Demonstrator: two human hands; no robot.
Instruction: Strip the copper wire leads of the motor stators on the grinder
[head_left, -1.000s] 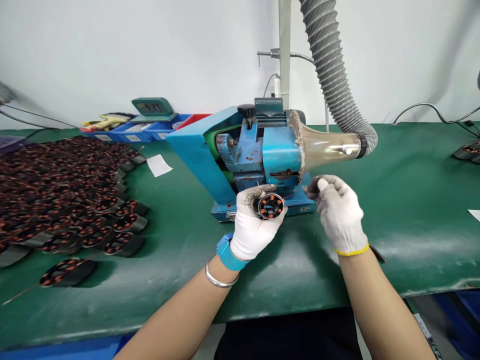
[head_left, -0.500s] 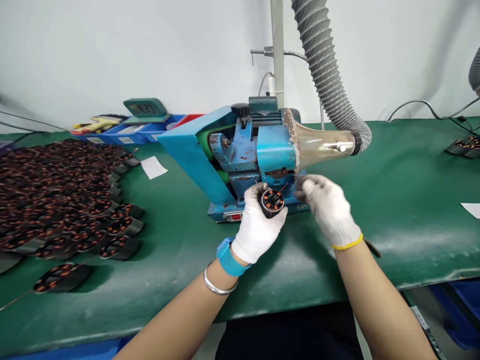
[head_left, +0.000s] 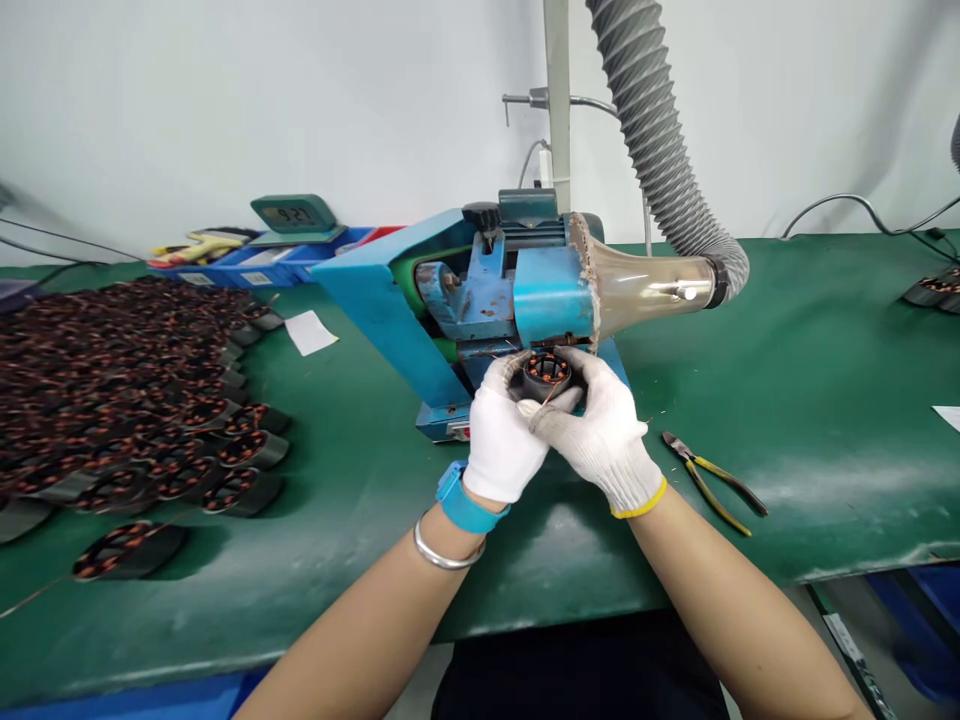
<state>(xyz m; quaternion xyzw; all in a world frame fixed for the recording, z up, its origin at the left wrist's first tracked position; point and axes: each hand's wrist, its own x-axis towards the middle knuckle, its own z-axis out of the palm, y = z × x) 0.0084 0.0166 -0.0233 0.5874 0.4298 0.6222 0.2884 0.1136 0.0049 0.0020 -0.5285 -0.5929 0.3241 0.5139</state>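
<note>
A round black stator (head_left: 546, 374) with orange-brown windings is held between both white-gloved hands, its open face up. My left hand (head_left: 506, 430) grips it from the left, and my right hand (head_left: 600, 425) wraps its right side, thumb and fingers at the near edge. A thin copper wire sticks up from its rim near my right thumb. Just behind the hands stands a blue machine (head_left: 480, 300) with a clear amber funnel (head_left: 645, 288) on its right side.
Many similar stators (head_left: 112, 380) cover the left of the green table (head_left: 360, 540). Yellow-handled pliers (head_left: 712, 480) lie right of my hands. Blue bins (head_left: 255, 268) and a digital clock (head_left: 294, 215) stand at the back left. A grey hose (head_left: 652, 120) runs up from the funnel.
My right hand has moved left and down onto the stator and now holds it together with my left hand. The pliers, mostly hidden behind my right arm before, are now in full view.
</note>
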